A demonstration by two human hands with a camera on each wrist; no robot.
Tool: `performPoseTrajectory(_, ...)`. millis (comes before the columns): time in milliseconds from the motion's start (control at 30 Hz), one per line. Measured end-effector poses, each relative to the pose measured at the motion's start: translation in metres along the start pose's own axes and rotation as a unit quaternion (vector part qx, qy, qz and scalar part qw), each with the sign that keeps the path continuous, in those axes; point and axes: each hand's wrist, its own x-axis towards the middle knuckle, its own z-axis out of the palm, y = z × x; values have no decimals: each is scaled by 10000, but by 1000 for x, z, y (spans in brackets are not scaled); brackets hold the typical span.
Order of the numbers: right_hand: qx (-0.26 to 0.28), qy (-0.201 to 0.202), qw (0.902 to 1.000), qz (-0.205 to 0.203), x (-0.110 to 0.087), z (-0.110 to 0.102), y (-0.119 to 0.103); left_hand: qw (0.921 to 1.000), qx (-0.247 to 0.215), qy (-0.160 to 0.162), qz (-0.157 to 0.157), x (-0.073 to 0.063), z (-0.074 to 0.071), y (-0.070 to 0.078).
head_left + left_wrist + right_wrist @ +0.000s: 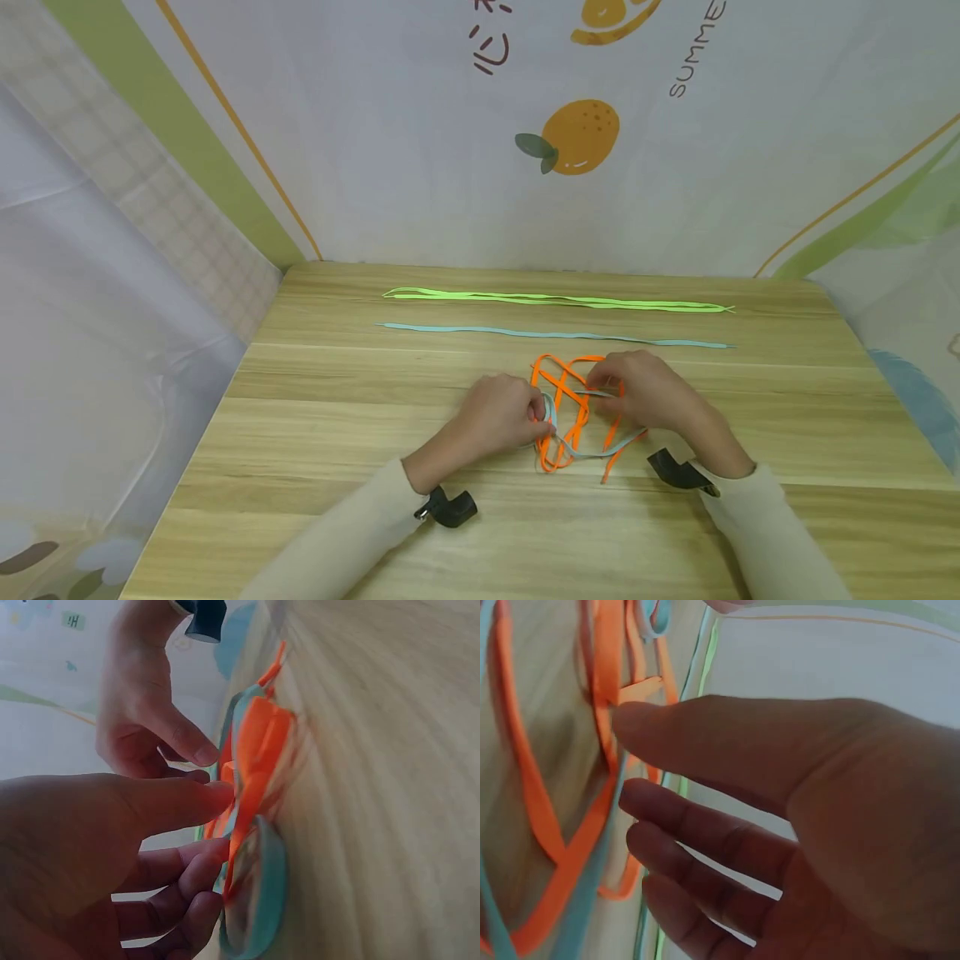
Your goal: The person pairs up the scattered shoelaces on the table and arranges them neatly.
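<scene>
An orange shoelace [259,750] lies in a loose, crossing tangle on the wooden table, with a light blue shoelace [596,456] running through it. At the tangle's left side, my left hand [498,412] pinches the light blue lace between thumb and forefinger; a blue loop hangs by its fingers in the left wrist view. My right hand [648,387] is over the tangle's right side, thumb and forefinger closing on another stretch of the light blue lace. Its other fingers are loosely bent in the right wrist view.
Bright green shoelaces [630,303] lie stretched across the back of the wooden table [315,467]. A separate light blue shoelace [517,332] lies straight in front of them. Behind the table hangs a white printed cloth [405,167]. Each wrist carries a small black camera mount.
</scene>
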Motion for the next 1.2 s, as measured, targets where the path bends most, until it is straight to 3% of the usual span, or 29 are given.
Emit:
performPoseTrajectory(333,73,-164,9998,133,4,7,3,10000,-49,-20,-80,-1,5,-1)
performPoseTrajectory(533,21,-139,9995,266,6,11,0,9998,-84,127,-132,1,9,-3)
performPoseTrajectory(800,-61,-74,9990,433,8,16,0,9997,-92,219,-19,4,12,-5)
performPoseTrajectory(1200,48,185,9996,223,7,12,3,9977,-612,245,138,1,1,-3)
